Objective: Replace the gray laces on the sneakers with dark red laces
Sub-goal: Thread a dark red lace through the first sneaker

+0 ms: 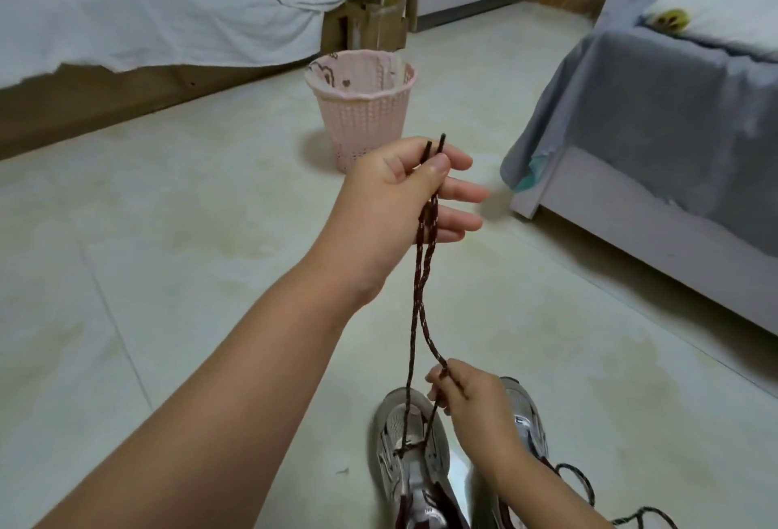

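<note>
Lace ends even-up in progress on the near sneaker (410, 457): dark red lace (416, 309) is threaded through what looks like the lowest eyelet pair only, and both strands rise from the toe end up to the left hand (404, 195). Left hand pinches both tips together between thumb and forefinger, aglets poking out just above the thumb, remaining fingers extended and loose. Right hand (467, 398) is curled round one of the two strands just above the shoe, low in view; the other strand runs free beside it down to the eyelets. Both sneakers stand on the tiled floor (189, 254) at the near edge of view, the second sneaker (526, 419) just behind the right hand and largely hidden by it; another dark lace (581, 482) trails on the floor beside it, colour hard to confirm. No gray lace is visible on either shoe. Judgement: the step is equalising the two halves before lacing upward. To do it well, keep the tips level in the left-hand pinch, draw upward until both strands are taut, and let the right hand feed slack through the eyelets rather than clamp, so the crossbar centres. Check that neither strand is twisted where it leaves the eyelet. Pink basket (362, 107) stands further out on the floor, well apart from the shoes, near the bed (126, 23).
</note>
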`<action>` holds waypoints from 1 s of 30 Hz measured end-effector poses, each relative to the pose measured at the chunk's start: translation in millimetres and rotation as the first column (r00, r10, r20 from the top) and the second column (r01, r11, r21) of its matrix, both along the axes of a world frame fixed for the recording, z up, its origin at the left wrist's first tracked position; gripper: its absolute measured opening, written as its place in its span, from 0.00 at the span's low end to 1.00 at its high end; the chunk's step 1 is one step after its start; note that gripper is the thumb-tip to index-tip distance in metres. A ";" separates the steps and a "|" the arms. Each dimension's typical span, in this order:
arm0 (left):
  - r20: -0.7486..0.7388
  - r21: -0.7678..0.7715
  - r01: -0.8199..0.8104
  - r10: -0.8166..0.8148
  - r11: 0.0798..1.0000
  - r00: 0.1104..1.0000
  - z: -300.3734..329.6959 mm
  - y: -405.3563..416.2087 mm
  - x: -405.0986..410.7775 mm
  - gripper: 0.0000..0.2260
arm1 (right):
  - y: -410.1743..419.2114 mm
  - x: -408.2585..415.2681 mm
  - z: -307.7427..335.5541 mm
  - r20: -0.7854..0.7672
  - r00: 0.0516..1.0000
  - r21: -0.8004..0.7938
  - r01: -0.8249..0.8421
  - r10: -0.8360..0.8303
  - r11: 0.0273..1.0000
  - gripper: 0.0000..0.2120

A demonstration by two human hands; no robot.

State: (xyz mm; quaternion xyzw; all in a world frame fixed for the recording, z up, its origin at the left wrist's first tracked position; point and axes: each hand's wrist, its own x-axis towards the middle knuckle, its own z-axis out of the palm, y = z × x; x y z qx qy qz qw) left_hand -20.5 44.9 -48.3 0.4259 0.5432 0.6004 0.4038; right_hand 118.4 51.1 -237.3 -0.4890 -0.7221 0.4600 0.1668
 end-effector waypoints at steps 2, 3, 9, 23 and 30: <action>0.048 0.012 -0.009 0.008 1.000 0.999 -4.0 -0.3 -3.8 0.11 | 2.3 2.0 1.9 0.060 0.997 -0.021 -0.053 0.054 0.998 0.16; 0.063 0.010 -0.009 0.008 1.000 0.998 -6.7 -0.5 -4.9 0.11 | 2.4 2.3 0.9 0.100 0.990 -0.053 -0.095 0.099 0.994 0.14; 0.114 -0.027 -0.007 0.010 1.000 0.993 -33.3 -5.0 -12.0 0.11 | 8.2 3.9 21.1 -0.160 0.986 -0.422 -0.120 0.057 0.898 0.13; -0.056 -0.195 -0.248 0.242 0.949 0.969 -112.8 -19.7 -76.2 0.11 | 39.0 30.7 -3.9 -0.123 0.991 -0.248 0.025 -0.057 0.968 0.14; -0.450 -0.492 -0.292 0.048 0.820 0.892 -219.1 -27.7 -96.1 0.08 | 45.0 66.0 0.5 -0.331 0.894 -0.597 0.050 -0.302 0.801 0.06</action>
